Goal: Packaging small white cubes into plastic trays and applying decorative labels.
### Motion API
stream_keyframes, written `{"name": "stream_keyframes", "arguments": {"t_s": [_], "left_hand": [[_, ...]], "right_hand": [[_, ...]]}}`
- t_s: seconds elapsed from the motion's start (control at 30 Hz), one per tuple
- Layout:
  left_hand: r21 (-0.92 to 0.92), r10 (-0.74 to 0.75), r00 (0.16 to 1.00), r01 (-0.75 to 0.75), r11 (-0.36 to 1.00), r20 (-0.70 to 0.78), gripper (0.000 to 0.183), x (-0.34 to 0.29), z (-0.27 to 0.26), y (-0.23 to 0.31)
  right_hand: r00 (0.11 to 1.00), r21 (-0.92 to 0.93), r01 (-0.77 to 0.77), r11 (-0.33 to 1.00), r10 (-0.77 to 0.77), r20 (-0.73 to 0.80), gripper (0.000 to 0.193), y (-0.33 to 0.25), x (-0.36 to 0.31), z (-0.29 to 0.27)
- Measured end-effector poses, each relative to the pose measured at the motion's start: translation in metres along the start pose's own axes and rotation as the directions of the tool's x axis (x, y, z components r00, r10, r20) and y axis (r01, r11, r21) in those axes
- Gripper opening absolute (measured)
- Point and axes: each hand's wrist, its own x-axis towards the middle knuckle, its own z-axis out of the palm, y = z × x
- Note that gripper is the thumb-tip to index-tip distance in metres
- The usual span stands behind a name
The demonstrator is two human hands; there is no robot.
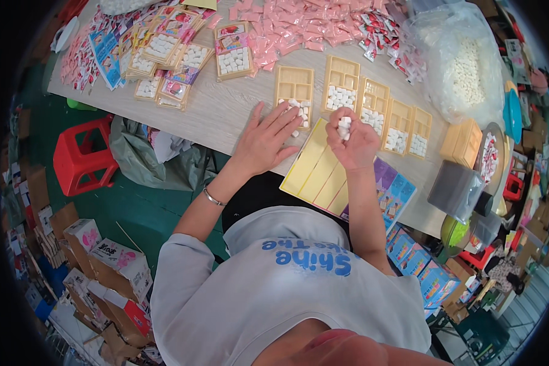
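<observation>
My left hand (267, 141) lies with fingers spread at the near edge of a beige compartment tray (295, 77). Its fingertips reach the small white pieces (302, 114) in that tray's lower compartment, which look like mini marshmallows. One loose piece (295, 133) sits by these fingers on the table. Curled palm up, my right hand (357, 143) holds several white mini marshmallows (344, 127). Just beyond it stands a second tray (341, 68), its large compartment filled with white pieces. More trays (398, 114) continue to the right, with white pieces in their lower compartments and the small upper compartments bare.
Yellow and purple printed sheets (317, 169) lie under my right forearm. Packed trays (192, 56) are stacked at left. Pink sachets (299, 24) cover the back. At right are a bag of white pieces (468, 76), stacked beige trays (461, 141) and clear sleeves (451, 189). A red stool (82, 158) stands left.
</observation>
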Motion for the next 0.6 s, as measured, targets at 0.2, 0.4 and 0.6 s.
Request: {"name": "stream_keyframes", "arguments": {"t_s": [0.2, 0.4, 0.6], "left_hand": [[0.025, -0.017, 0.998, 0.019, 1.000, -0.063, 0.076, 0.011, -0.008, 0.000], [0.094, -0.067, 0.998, 0.066, 0.993, 0.016, 0.079, 0.006, 0.000, 0.001], [0.063, -0.106, 0.994, 0.106, 0.992, 0.001, 0.082, 0.006, 0.001, 0.007]], "right_hand": [[0.988, -0.315, -0.024, 0.949, -0.025, -0.151, 0.012, 0.009, 0.025, 0.007], [0.844, -0.925, 0.180, -0.334, -0.431, 0.320, 0.009, 0.027, 0.036, 0.013], [0.893, -0.852, 0.129, -0.508, -0.313, 0.322, 0.009, 0.028, 0.040, 0.020]]}}
